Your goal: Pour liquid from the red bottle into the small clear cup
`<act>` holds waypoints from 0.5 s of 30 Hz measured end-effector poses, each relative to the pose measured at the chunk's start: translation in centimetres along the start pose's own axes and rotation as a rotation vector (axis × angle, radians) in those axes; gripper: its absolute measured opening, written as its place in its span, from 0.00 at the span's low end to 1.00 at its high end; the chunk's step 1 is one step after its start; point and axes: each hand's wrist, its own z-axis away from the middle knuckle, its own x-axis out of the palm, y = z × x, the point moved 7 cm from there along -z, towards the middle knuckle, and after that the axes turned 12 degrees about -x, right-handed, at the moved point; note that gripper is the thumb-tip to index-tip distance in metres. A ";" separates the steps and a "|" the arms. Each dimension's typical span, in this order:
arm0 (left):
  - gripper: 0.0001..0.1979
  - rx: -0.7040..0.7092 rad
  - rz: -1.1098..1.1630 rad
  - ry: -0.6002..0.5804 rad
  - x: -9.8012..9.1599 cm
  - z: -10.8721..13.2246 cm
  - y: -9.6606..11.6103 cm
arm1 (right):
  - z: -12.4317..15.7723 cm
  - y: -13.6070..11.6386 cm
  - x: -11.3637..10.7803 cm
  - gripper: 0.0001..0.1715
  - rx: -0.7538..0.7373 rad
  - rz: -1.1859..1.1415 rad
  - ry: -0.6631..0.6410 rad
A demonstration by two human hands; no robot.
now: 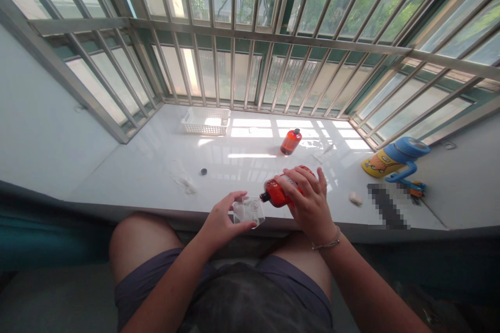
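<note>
At the front edge of the white sill (128,177), right hand (308,203) gripped an orange bottle (278,192), tilted w/ neck touching a small clear container (249,211) that left hand (222,223) clasped.

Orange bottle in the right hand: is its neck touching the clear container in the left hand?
Cannot tell. In the head view the orange bottle has its dark neck right at the clear container rim; neither contact nor gap shows plainly.
</note>
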 end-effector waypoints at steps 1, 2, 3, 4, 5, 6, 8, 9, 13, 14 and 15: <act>0.38 0.000 0.002 0.001 0.0 0.0 -0.1 | 0.0 0.0 0.0 0.26 0.001 0.000 0.002; 0.38 0.001 0.005 0.003 0.0 -0.1 -0.1 | 0.0 0.0 0.0 0.26 0.001 0.001 0.004; 0.38 0.002 0.008 0.004 0.0 -0.1 -0.2 | 0.0 0.0 0.0 0.26 0.001 0.003 0.006; 0.38 0.003 0.009 0.004 0.0 -0.2 -0.3 | -0.1 0.0 0.0 0.26 0.000 0.005 0.008; 0.38 0.002 0.010 0.005 0.0 -0.2 -0.4 | -0.1 0.0 0.0 0.26 -0.001 0.006 0.008; 0.38 0.001 0.011 0.005 0.0 -0.3 -0.4 | -0.1 0.0 0.1 0.26 -0.003 0.007 0.009; 0.38 -0.003 0.013 0.005 0.0 -0.3 -0.6 | -0.2 0.0 0.1 0.27 -0.006 0.008 0.007; 0.38 -0.007 0.014 0.004 0.0 -0.4 -0.6 | -0.2 0.1 0.1 0.27 -0.006 0.009 0.006; 0.39 -0.018 0.023 0.000 -0.1 -0.4 -0.7 | -0.2 0.1 0.2 0.26 -0.007 0.019 0.001; 0.39 -0.020 0.025 0.000 -0.1 -0.4 -0.7 | -0.2 0.1 0.2 0.26 -0.007 0.021 0.001; 0.38 -0.021 0.027 -0.001 -0.1 -0.4 -0.7 | -0.2 0.1 0.2 0.26 -0.008 0.022 -0.001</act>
